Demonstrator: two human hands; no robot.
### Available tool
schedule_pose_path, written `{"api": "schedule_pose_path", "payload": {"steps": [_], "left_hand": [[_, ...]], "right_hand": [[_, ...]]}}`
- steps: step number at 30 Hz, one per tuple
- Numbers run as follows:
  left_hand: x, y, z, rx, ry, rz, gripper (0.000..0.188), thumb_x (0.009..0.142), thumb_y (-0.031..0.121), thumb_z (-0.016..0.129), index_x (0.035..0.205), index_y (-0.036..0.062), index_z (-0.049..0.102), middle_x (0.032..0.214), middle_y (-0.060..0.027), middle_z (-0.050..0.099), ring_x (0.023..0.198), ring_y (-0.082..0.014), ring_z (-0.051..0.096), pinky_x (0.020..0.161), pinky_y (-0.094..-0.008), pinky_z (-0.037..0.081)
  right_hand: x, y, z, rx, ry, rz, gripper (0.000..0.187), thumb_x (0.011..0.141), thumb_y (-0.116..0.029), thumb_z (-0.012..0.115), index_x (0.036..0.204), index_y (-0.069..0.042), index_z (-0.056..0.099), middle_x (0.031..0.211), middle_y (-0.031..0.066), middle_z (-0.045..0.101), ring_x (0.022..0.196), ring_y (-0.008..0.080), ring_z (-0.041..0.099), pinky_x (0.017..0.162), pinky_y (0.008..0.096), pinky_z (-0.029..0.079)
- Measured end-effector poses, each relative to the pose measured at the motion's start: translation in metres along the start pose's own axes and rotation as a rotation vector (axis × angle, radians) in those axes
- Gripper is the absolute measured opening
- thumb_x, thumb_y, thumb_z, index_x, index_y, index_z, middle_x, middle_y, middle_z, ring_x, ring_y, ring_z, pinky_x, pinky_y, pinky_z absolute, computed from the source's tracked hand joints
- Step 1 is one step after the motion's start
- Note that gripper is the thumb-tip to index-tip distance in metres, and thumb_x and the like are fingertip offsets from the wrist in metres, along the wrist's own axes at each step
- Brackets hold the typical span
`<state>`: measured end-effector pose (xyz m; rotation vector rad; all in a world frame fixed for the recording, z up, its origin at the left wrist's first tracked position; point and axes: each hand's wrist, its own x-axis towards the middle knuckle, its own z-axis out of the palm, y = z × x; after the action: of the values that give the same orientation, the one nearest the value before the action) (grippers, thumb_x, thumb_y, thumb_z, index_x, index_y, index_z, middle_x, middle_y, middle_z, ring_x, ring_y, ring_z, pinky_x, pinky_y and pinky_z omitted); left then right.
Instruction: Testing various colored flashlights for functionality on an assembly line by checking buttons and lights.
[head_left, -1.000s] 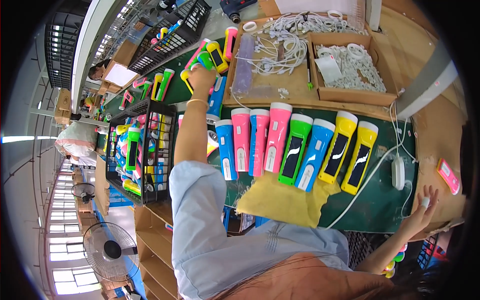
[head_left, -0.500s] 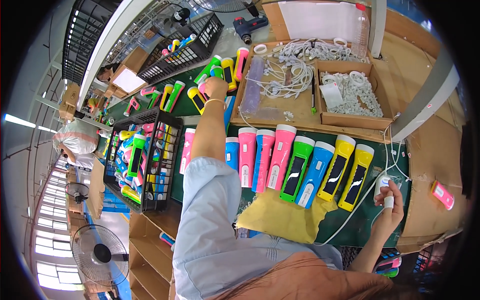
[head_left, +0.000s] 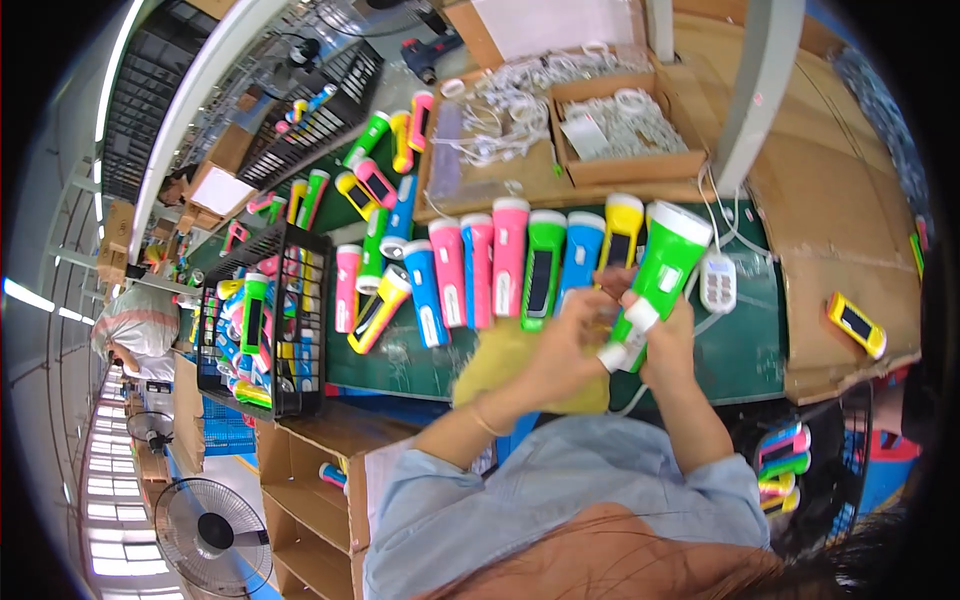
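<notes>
A green flashlight (head_left: pixel 672 258) with a white head is held tilted in front of me, its head up and to the right. My right hand (head_left: pixel 672 335) is closed around its lower body, with a white cover on one finger. At its tail, my left hand (head_left: pixel 570 345) is pinched against it, somewhat blurred, also with a white fingertip cover. Behind them runs a row of flashlights, among them a blue one (head_left: pixel 580 245), a green one (head_left: pixel 543 262) and a yellow one (head_left: pixel 622 228). Below the row lies a yellow cloth (head_left: pixel 495 365), partly hidden by my left arm.
A white power strip (head_left: pixel 718 283) with cables sits right of my hands. Beyond the row are a cardboard tray of white cables (head_left: pixel 500 130) and a box of small white parts (head_left: pixel 635 170). A black crate (head_left: pixel 312 330) full of flashlights stands left. A metal post (head_left: pixel 755 100) rises at right.
My left hand has come back from the flashlights at the far left. My right hand has moved left from the power strip. Both hands are now together at a green flashlight, and the view has shifted.
</notes>
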<state>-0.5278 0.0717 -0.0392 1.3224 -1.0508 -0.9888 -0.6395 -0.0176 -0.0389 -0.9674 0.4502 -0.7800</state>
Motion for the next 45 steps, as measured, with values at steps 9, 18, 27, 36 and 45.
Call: {"api": "schedule_pose_path", "payload": {"steps": [9, 18, 27, 36, 45], "left_hand": [[-0.01, -0.025, 0.01, -0.122, 0.0, 0.221, 0.084, 0.062, 0.015, 0.078, 0.13, -0.0001, 0.031, 0.128, -0.0094, 0.04, 0.108, -0.0156, 0.045, 0.09, -0.0287, 0.039], [0.002, -0.017, 0.005, -0.727, 0.056, -0.235, 0.034, 0.088, 0.017, 0.055, 0.116, 0.0042, 0.041, 0.09, -0.0113, 0.054, 0.071, -0.022, 0.057, 0.065, -0.0377, 0.05], [0.025, 0.001, -0.002, -0.952, 0.013, -0.338, 0.035, 0.088, 0.029, 0.053, 0.113, 0.0055, 0.045, 0.084, -0.0105, 0.056, 0.06, -0.0196, 0.058, 0.052, -0.031, 0.048], [0.056, 0.018, -0.026, -0.05, 0.177, -0.019, 0.066, 0.078, 0.012, 0.06, 0.13, -0.0021, 0.021, 0.106, -0.0165, 0.048, 0.094, -0.0308, 0.057, 0.079, -0.04, 0.05], [0.077, 0.002, -0.043, -0.183, 0.244, -0.088, 0.054, 0.08, 0.025, 0.067, 0.116, -0.0022, 0.038, 0.101, -0.0148, 0.053, 0.09, -0.0262, 0.056, 0.082, -0.0352, 0.048]], "right_hand": [[-0.041, 0.021, -0.033, -0.875, -0.364, -0.287, 0.056, 0.071, -0.02, 0.072, 0.115, 0.002, 0.045, 0.105, 0.0201, 0.054, 0.097, 0.0368, 0.055, 0.08, 0.0386, 0.045], [-0.057, 0.028, -0.076, -0.502, 0.039, 0.044, 0.023, 0.085, -0.003, 0.056, 0.107, 0.002, 0.057, 0.093, 0.0056, 0.059, 0.08, 0.0086, 0.055, 0.072, 0.021, 0.044], [-0.063, 0.029, -0.07, -0.616, 0.118, 0.043, 0.016, 0.087, -0.008, 0.052, 0.096, 0.001, 0.062, 0.073, -0.0002, 0.055, 0.06, 0.0046, 0.045, 0.053, 0.0184, 0.036], [-0.047, 0.002, -0.059, -0.515, 0.106, -0.008, 0.028, 0.091, -0.007, 0.041, 0.119, -0.003, 0.044, 0.063, -0.0017, 0.044, 0.054, 0.0034, 0.037, 0.048, 0.0173, 0.027], [-0.027, 0.006, -0.052, -0.341, 0.077, 0.072, 0.009, 0.083, -0.008, 0.06, 0.09, -0.002, 0.059, 0.084, 0.0005, 0.058, 0.075, 0.0061, 0.051, 0.067, 0.0188, 0.039]]}}
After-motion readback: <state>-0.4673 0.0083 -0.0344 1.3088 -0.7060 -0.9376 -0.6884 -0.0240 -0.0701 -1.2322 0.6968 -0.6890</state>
